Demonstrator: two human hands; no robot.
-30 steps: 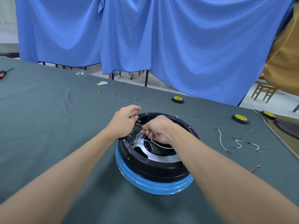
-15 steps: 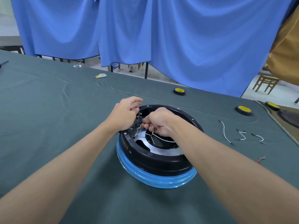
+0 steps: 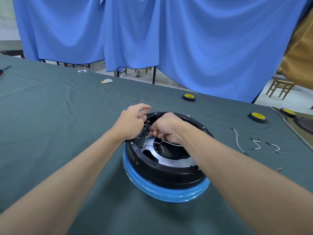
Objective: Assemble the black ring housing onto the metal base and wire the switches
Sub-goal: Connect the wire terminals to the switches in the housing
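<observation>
The black ring housing (image 3: 162, 172) sits on a base wrapped in blue film (image 3: 166, 194), with the metal plate (image 3: 171, 160) showing inside. My left hand (image 3: 130, 122) grips the ring's left rim, its fingers curled at the switch terminals (image 3: 146, 123). My right hand (image 3: 166, 127) pinches a white wire (image 3: 160, 143) at those terminals; the wire's ends trail over the plate. The switches are mostly hidden behind my fingers.
Three loose white wires (image 3: 238, 141) and a small red-tipped one (image 3: 277, 169) lie to the right on the green cloth. Black-and-yellow wheels (image 3: 188, 97) (image 3: 257, 117) stand further back. A white scrap (image 3: 106, 81) and a screwdriver (image 3: 3, 70) lie far left. Blue curtains hang behind the table.
Both hands stay at the terminals with only small finger shifts on the wire. The view has drifted slightly as my head moved.
</observation>
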